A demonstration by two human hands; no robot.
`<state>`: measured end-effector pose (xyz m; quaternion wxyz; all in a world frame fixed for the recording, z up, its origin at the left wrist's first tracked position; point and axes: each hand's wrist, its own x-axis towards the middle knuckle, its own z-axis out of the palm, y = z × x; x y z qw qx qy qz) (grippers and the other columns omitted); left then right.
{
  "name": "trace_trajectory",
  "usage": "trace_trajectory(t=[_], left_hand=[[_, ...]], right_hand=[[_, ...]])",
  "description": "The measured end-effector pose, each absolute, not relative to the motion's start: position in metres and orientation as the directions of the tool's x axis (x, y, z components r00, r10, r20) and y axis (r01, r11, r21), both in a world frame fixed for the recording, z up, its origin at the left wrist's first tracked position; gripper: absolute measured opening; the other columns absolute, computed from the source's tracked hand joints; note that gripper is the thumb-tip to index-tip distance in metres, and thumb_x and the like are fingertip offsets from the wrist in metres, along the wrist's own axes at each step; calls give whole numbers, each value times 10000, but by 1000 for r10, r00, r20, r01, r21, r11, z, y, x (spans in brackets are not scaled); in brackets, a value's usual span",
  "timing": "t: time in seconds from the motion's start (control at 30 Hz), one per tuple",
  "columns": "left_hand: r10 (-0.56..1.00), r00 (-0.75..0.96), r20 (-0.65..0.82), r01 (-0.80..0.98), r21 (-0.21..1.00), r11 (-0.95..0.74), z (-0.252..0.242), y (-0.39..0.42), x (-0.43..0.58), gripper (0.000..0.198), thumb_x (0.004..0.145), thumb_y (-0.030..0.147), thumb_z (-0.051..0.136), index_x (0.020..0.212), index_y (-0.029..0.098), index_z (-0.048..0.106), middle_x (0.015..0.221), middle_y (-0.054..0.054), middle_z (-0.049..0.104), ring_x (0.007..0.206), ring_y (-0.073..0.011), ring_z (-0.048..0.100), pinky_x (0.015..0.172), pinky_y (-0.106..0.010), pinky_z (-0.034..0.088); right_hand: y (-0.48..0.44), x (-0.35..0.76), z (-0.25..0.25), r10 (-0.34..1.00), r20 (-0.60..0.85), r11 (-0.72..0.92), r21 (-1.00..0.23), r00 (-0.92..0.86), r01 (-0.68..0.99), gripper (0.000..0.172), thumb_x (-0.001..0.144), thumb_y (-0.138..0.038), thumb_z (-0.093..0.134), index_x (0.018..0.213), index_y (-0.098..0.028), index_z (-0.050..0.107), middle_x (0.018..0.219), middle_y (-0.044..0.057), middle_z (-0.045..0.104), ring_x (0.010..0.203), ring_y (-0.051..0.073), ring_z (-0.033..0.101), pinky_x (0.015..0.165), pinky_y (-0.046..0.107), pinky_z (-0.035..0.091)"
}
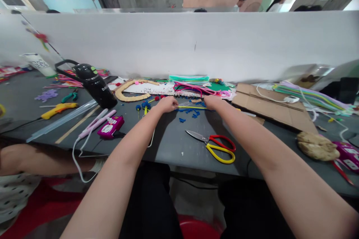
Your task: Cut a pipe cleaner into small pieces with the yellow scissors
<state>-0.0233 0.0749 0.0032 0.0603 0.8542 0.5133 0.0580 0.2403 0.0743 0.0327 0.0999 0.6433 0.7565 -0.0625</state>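
Observation:
Both my arms reach across a grey table [168, 142]. My left hand [167, 104] is closed in a pinch on one end of a yellow pipe cleaner [192, 107] that lies flat on the table. My right hand [212, 101] is closed on its other end. Small blue pieces [193, 114] are scattered under and around the pipe cleaner. Pink pipe cleaners [193, 89] lie in a heap just beyond my hands.
Scissors with red and yellow handles [215, 145] lie near the front edge. A black bottle [95, 84], a yellow glue gun [57, 109] and a pink device [110, 127] lie left. Cardboard [275, 106] and a white partition [179, 44] lie right and behind. Another person's arm [33, 160] is lower left.

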Motion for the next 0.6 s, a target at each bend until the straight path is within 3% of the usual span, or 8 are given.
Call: trace_trajectory(t=[0.3, 0.47, 0.6], left_hand=[[831, 554, -45, 825, 160, -542, 3, 73, -31, 275, 786, 264, 602, 991, 205, 775, 984, -60, 756, 857, -191, 684, 746, -227, 489], [831, 555, -31, 830, 85, -551, 4, 68, -21, 317, 697, 174, 601, 959, 224, 771, 983, -82, 748, 887, -228, 681, 775, -267, 490], [815, 579, 9, 815, 24, -579, 10, 61, -12, 295, 710, 165, 571, 933, 213, 757, 1006, -109, 734, 940, -254, 670, 774, -286, 480]], right_hand=[[71, 243, 24, 929, -293, 268, 119, -224, 956, 479, 636, -52, 766, 1107, -118, 712, 1108, 205, 704, 1124, 345, 641, 923, 391, 519], [65, 244, 23, 931, -289, 273, 141, -224, 952, 472, 665, -58, 739, 1134, -102, 700, 1158, 236, 681, 1140, 355, 635, 944, 422, 511], [59, 242, 26, 938, -266, 262, 128, -221, 957, 463, 676, -96, 748, 1136, -94, 695, 1162, 244, 675, 1144, 355, 632, 944, 417, 504]])
